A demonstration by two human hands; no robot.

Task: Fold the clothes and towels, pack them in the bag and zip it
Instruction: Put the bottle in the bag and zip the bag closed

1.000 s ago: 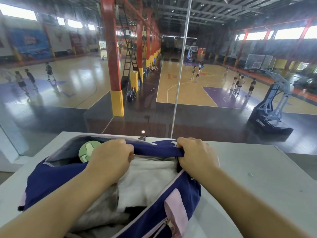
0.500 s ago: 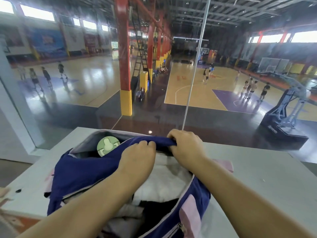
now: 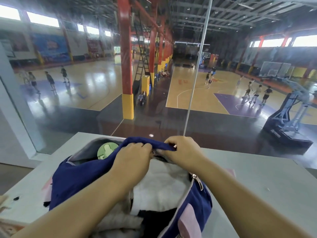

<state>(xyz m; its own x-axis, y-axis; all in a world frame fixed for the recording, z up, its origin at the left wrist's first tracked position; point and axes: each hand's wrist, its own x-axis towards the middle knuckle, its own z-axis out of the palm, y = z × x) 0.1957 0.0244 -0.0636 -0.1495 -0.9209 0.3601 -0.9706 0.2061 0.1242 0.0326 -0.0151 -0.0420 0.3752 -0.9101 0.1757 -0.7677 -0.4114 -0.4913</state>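
A navy blue bag [image 3: 77, 176] with pink patches lies open on the white table [image 3: 267, 182]. White folded cloth [image 3: 163, 188] and a dark garment [image 3: 154, 219] fill its main opening. A round green lid [image 3: 106, 150] shows in the far left pocket. My left hand [image 3: 132, 157] and my right hand [image 3: 181, 150] both pinch the bag's blue fabric at the far end of the opening, fingertips almost touching. A silver zipper pull [image 3: 194, 176] hangs on the right edge of the opening, below my right wrist.
The table stands against a glass wall [image 3: 154, 83] with a thin metal post [image 3: 197, 74]; a basketball hall with several players lies below. A pinkish object [image 3: 6, 227] sits at the table's near left corner.
My hands have drawn together along the far edge of the bag, bunching the blue fabric between them. The view has shifted slightly left, so the bag sits further right in view.
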